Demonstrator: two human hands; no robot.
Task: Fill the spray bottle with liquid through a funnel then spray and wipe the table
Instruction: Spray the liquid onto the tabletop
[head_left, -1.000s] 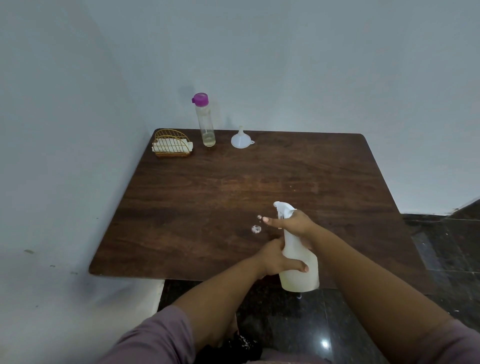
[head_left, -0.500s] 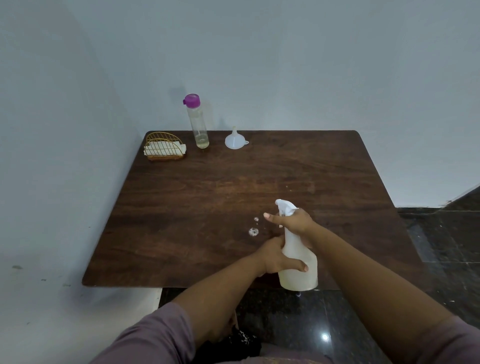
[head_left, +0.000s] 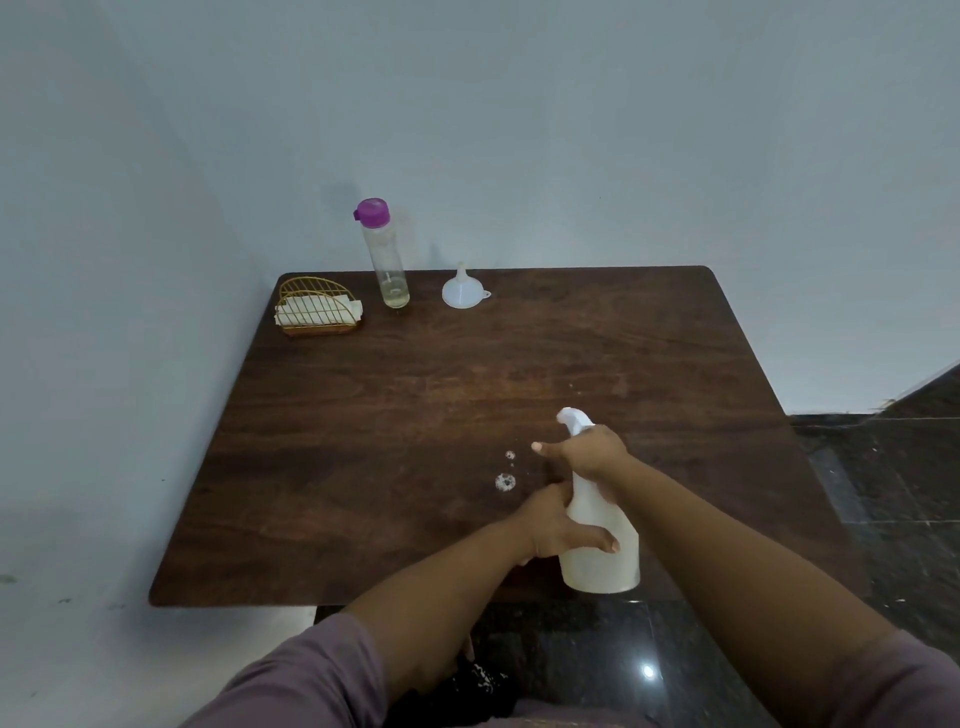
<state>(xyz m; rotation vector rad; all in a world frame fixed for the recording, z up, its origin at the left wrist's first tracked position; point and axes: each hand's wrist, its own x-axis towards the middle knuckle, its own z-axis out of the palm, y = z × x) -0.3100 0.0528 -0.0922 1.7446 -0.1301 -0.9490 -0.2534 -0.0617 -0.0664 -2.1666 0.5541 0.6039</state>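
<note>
Head view, nearest first: the left hand (head_left: 558, 525) grips the body of the spray bottle (head_left: 602, 540) at the near edge of the table (head_left: 363, 441); the right hand (head_left: 592, 454) wraps its neck below the nozzle. Just left of the bottle lie foam droplets (head_left: 505, 480). Well beyond it stand the funnel (head_left: 462, 291), a purple-capped bottle (head_left: 384, 254) and a napkin holder (head_left: 318, 306). Risk: the bottle may tip off that edge.

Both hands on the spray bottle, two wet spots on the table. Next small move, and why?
Probably squeeze the trigger again. The right hand grips the neck of the spray bottle, the left hand steadies its body, and only two small wet spots show on the table, too little to wipe.
</note>
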